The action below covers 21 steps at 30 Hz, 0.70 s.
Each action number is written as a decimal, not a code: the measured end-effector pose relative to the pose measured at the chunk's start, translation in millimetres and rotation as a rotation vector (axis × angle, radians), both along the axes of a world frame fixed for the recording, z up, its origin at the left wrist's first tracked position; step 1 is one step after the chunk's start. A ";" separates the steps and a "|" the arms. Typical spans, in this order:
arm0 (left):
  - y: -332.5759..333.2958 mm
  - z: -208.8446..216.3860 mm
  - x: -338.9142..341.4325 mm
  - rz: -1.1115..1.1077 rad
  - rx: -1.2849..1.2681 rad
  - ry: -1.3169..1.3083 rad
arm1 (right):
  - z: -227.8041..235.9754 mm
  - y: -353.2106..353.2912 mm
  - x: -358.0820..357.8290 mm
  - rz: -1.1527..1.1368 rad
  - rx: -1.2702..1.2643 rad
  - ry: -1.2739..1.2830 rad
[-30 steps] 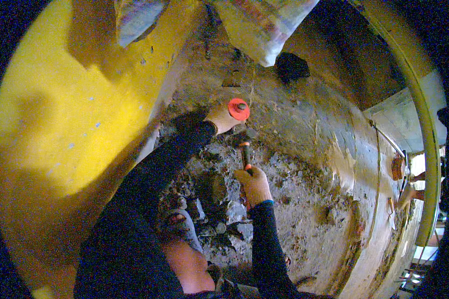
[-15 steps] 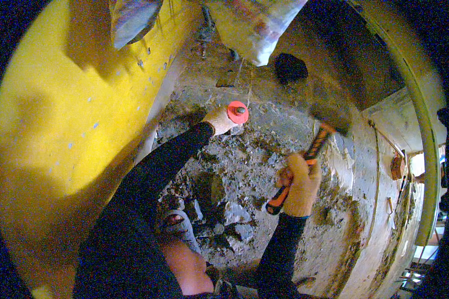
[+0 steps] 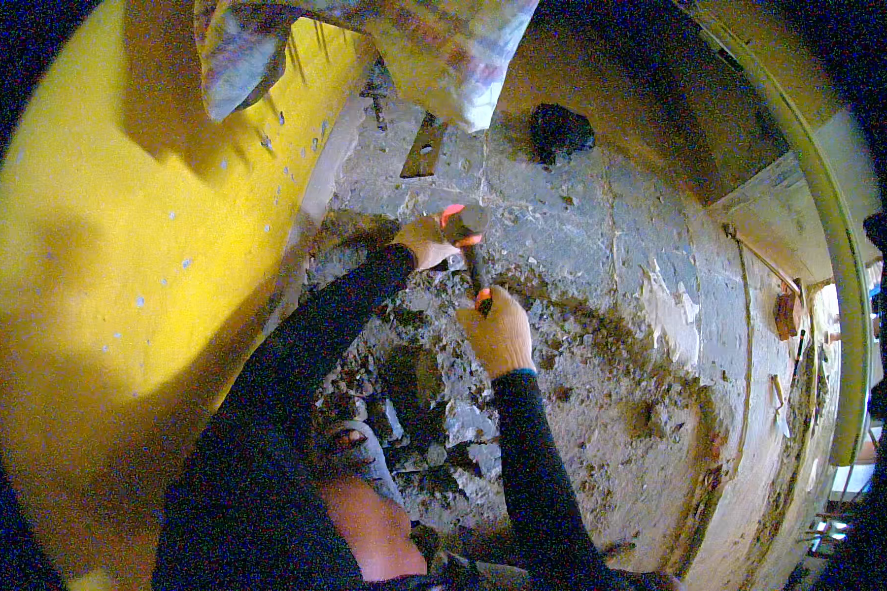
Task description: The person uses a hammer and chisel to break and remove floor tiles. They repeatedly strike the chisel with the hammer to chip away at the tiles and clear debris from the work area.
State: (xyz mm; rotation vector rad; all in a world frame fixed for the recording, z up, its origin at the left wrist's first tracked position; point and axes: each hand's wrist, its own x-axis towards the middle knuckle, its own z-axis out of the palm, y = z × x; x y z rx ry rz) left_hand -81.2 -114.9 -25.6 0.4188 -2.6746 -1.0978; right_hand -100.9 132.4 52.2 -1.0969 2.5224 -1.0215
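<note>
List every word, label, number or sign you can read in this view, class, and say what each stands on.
None can be read anywhere.
Hammer and red disc: no legible lettering.
Yellow surface: pale marks, no letters.
Small things at lower right: too small and blurred to tell.

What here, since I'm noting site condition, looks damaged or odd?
Broken rubble lies on the near side of the hammer, jagged beside the flatter grey slab beyond. On the left, the yellow wall carries scattered grey spots, as if chipped.
</note>
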 end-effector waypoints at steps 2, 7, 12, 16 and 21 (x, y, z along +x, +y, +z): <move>-2.2 0.2 7.6 -0.011 0.112 -0.028 | 9.0 9.3 9.1 0.033 0.022 -0.214; 2.6 3.1 13.1 0.114 0.067 -0.057 | 72.7 17.8 34.3 -0.101 -0.089 -0.727; -0.3 -7.3 8.7 0.102 0.047 0.008 | 155.5 19.8 34.7 -0.246 -0.495 -0.612; -4.8 -16.6 8.8 0.067 0.066 0.100 | 185.7 14.1 28.8 -0.286 -0.819 -0.590; -3.6 -17.5 2.7 0.055 0.098 0.028 | 109.9 -21.9 9.0 -0.334 -0.671 -0.376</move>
